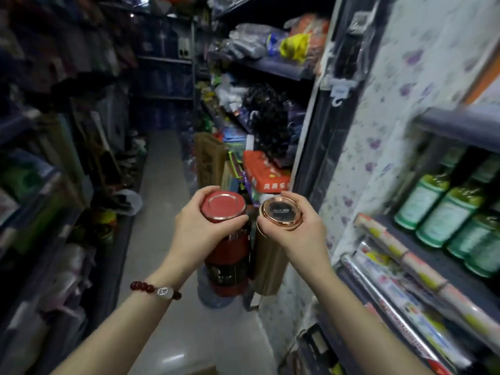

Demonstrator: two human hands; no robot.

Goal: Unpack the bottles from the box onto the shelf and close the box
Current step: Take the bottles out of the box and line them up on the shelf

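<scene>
I hold two bottles upright in front of me, over the aisle floor. My left hand (200, 228) grips a red bottle (228, 255) near its red, metal-rimmed cap. My right hand (297, 228) grips a gold bottle (267, 263) around its copper-coloured lid with a dark centre. The two bottles hang side by side, almost touching. The shelf (443, 266) on my right carries rows of green bottles (433, 215). A brown corner at the bottom edge (203, 370) may be the box; most of it is out of view.
A narrow aisle with a pale tiled floor (162, 185) runs ahead between packed shelves. Rolls of wrapping paper (405, 280) lie on the right shelf's front. Cardboard boxes (209, 158) and bagged goods stand along the right side. A floral-papered post (378, 131) rises on the right.
</scene>
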